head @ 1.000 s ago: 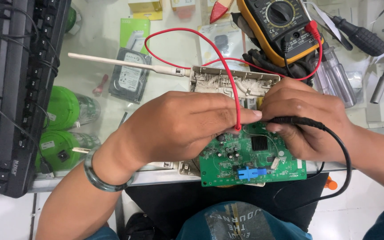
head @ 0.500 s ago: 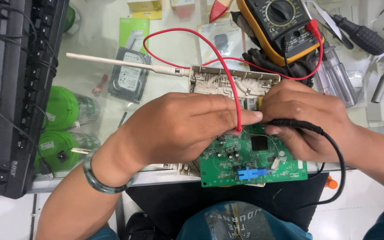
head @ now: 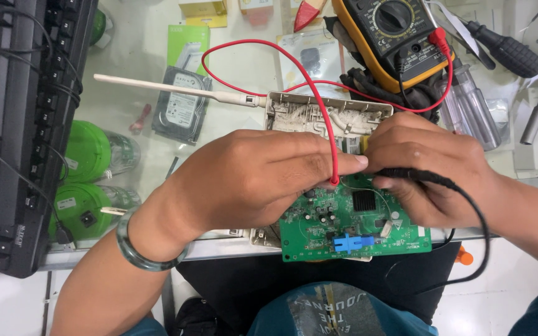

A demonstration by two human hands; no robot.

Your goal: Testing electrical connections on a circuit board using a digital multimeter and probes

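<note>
Board (head: 356,227) overhangs the table's (head: 126,143) near edge; left hand (head: 263,177) pinches the red probe (head: 333,177), right hand (head: 428,168) grips the black probe (head: 406,175), both steadying tips on it.

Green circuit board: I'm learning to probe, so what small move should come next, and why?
Probably hold both probes still and glance at the multimeter. The left hand presses the red lead and the right hand the black lead onto the green circuit board.
</note>
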